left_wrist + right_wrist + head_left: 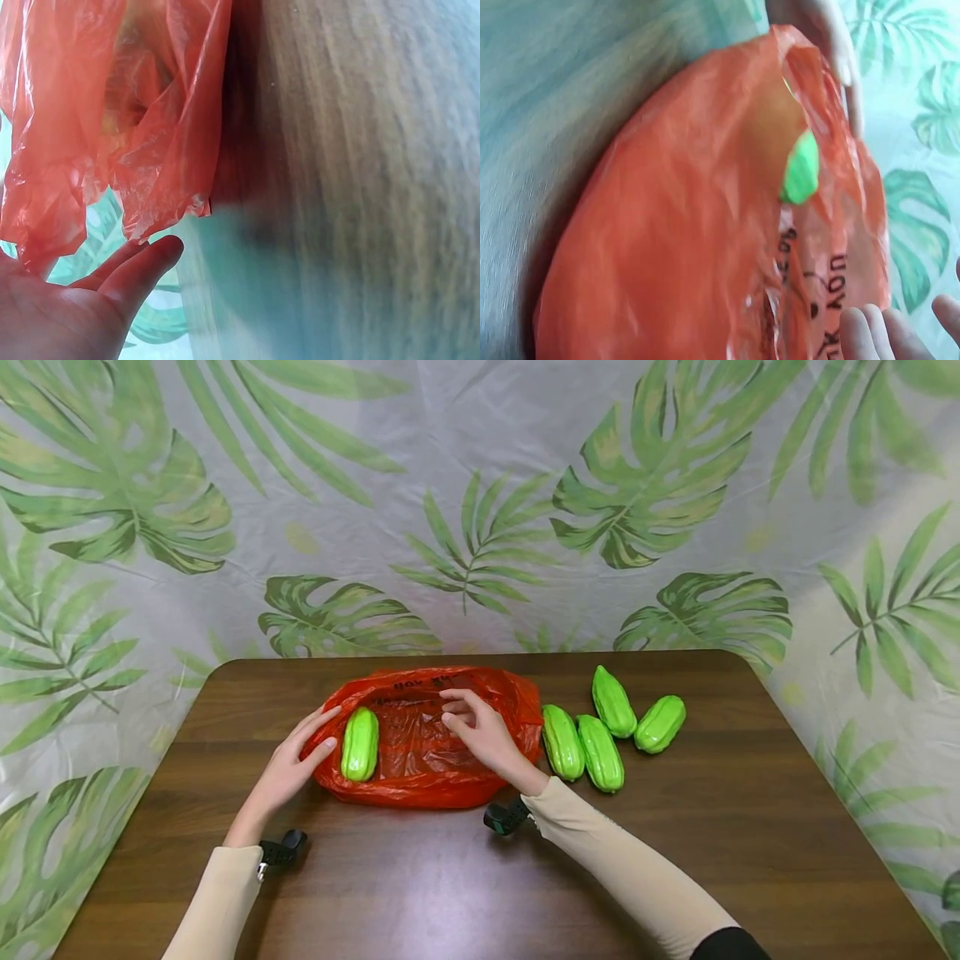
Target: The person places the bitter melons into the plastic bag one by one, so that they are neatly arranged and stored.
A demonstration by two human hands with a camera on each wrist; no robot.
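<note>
At the far left of the bench (pixel 375 893), the left hand (pixel 289 763) is resting against the left edge of a red plastic bag (pixel 427 794). Its fingers are stretching nearly straight along the rim and its thumb is standing well apart from them; it is touching the bag rather than gripping it. A beige sleeve (pixel 213 906) is covering that forearm, and a black strap (pixel 277 852) is circling the wrist.

The bag is lying with its mouth spread wide. Just inside its left end, a green ridged vegetable (pixel 361 744) is sitting lengthwise, pointing away from the person. Dark lettering (pixel 423 682) is showing on the far wall.

Over the middle and right of the mouth, the right hand (pixel 486 732) is hovering with loosely bent, parted fingers, holding nothing.

Right of the bag, four more vegetables are lying on the bench: one (pixel 563 742) close beside the bag, a second (pixel 601 753) alongside it, a third (pixel 613 702) farther back, and a fourth (pixel 660 724) slanting at the far right. Leaf-patterned cloth (pixel 480 602) is hanging behind.
</note>
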